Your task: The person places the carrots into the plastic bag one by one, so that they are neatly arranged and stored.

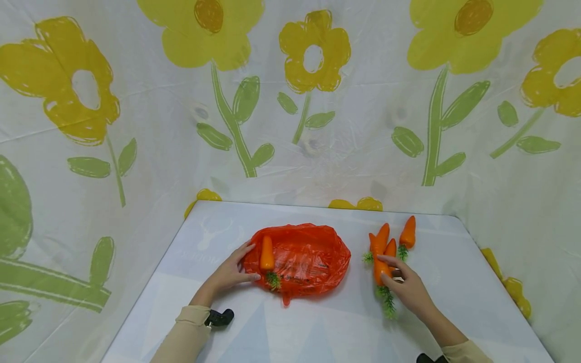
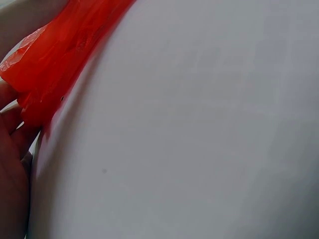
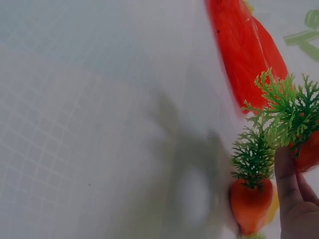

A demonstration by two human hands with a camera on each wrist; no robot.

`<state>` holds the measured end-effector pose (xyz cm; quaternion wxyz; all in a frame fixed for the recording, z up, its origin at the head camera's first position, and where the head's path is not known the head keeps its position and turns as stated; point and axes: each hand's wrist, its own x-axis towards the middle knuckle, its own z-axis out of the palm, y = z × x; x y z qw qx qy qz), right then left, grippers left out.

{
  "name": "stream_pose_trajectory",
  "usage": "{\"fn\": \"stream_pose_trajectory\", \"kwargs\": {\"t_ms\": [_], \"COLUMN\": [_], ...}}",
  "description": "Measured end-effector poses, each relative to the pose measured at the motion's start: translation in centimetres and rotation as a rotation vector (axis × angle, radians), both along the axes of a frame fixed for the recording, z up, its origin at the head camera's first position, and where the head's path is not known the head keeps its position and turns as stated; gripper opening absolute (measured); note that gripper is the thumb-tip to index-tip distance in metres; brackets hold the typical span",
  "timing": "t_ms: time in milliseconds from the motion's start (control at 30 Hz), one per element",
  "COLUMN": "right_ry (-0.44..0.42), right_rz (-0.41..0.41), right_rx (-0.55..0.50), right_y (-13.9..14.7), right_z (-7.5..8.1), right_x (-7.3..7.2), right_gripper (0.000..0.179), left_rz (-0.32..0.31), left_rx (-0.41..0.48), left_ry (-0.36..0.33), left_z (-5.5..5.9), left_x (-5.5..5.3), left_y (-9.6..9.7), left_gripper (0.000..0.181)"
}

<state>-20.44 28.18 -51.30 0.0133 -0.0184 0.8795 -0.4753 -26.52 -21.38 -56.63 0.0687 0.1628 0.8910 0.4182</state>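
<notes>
A red plastic bag [image 1: 308, 272] lies spread with its mouth up, and one toy carrot [image 1: 267, 254] with green leaves rests in its left part. My left hand [image 1: 229, 272] holds the bag's left edge, thumb on the near side; in the left wrist view the fingers [image 2: 12, 119] are partly cut off by the frame. To the right of the bag, my right hand [image 1: 410, 290] pinches a toy carrot [image 1: 382, 274], its leafy end hanging toward me. Other toy carrots [image 1: 384, 233] lie just behind it, partly overlapped. A separate carrot [image 1: 408, 233] lies farther back right.
The white table [image 1: 281, 333] has pale printed shapes. A flower-printed curtain [image 1: 363, 141] surrounds its back and sides. Dark wrist-mounted devices [image 1: 220, 317] sit at both wrists. In the right wrist view another leafy carrot [image 3: 250, 201] lies below the held one.
</notes>
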Motion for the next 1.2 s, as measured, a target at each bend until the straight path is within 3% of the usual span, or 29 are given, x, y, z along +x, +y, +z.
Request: {"fn": "stream_pose_trajectory", "kwargs": {"t_ms": [567,1200], "right_ry": [0.062,0.058], "right_rz": [0.037,0.068], "right_rx": [-0.029,-0.054], "right_y": [-1.6,-3.5], "right_z": [-0.1,-0.2], "right_x": [0.2,-0.1], "right_gripper": [0.046,0.043], "left_rz": [0.011,0.002], "left_rx": [-0.006,-0.004], "left_ry": [-0.021,-0.021], "left_z": [0.0,0.1], "left_x": [0.1,0.0], "left_y": [0.0,0.0], "left_gripper": [0.099,0.099]}}
